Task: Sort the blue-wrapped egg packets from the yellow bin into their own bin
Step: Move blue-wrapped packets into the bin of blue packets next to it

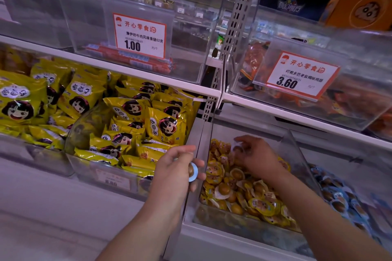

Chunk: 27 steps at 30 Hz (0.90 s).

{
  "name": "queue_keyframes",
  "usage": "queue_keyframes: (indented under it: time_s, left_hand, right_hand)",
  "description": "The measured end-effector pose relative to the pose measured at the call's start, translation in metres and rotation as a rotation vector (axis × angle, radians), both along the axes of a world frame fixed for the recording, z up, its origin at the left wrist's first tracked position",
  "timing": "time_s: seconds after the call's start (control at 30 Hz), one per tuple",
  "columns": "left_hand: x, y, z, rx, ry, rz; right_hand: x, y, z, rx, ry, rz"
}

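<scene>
A clear bin (pixel 290 142) on the lower shelf holds several yellow-wrapped egg packets (pixel 233 184). My left hand (pixel 176 171) hovers just left of that bin's wall and grips a blue-wrapped egg packet (pixel 193 172) between thumb and fingers. My right hand (pixel 256 154) reaches into the back of the yellow bin, its fingers curled round a small clear-topped packet (pixel 238 148) whose wrapper colour I cannot tell. To the right, a neighbouring bin holds several blue-wrapped egg packets (pixel 337 193).
Left of the egg bin stand bins of large yellow snack bags (pixel 131 125). The shelf above carries clear bins with red sausages (pixel 131 59), orange packets (pixel 252 59) and two price tags. A white shelf ledge (pixel 233 241) runs along the front.
</scene>
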State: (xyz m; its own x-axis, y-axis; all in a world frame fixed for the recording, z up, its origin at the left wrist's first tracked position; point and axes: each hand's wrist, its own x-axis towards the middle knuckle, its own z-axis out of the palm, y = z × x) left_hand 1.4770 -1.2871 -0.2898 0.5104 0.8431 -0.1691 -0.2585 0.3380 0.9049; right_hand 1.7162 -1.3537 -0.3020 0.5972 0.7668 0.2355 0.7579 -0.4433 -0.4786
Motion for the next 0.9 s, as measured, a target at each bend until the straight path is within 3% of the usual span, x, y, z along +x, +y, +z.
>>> queue_keyframes:
  time_s: [0.13, 0.27, 0.33, 0.47, 0.53, 0.63, 0.9]
  left_hand:
    - [0.002, -0.007, 0.003, 0.067, 0.036, -0.063]
    - [0.006, -0.021, 0.007, 0.099, 0.002, -0.232]
    - [0.006, -0.024, 0.008, 0.071, -0.011, -0.205]
    - [-0.001, -0.011, 0.004, 0.007, 0.036, -0.009]
    - [-0.004, -0.005, 0.004, -0.036, 0.027, 0.020]
    - [-0.001, -0.001, 0.005, -0.065, 0.019, 0.027]
    - [0.000, 0.008, 0.000, -0.076, 0.018, 0.058]
  right_hand:
    - [-0.038, -0.027, 0.038, 0.283, 0.297, 0.102]
    - [-0.107, -0.042, 0.047, 0.219, 0.135, 0.410]
    - [-0.119, -0.040, 0.040, 0.171, 0.097, 0.486]
    - [-0.096, -0.035, 0.027, 0.404, 0.440, 0.256]
    - [-0.083, -0.024, 0.013, 0.133, 0.293, 0.223]
    - [-0.075, 0.000, -0.016, -0.380, -0.066, 0.424]
    - [-0.005, 0.021, -0.015, -0.622, -0.411, 0.200]
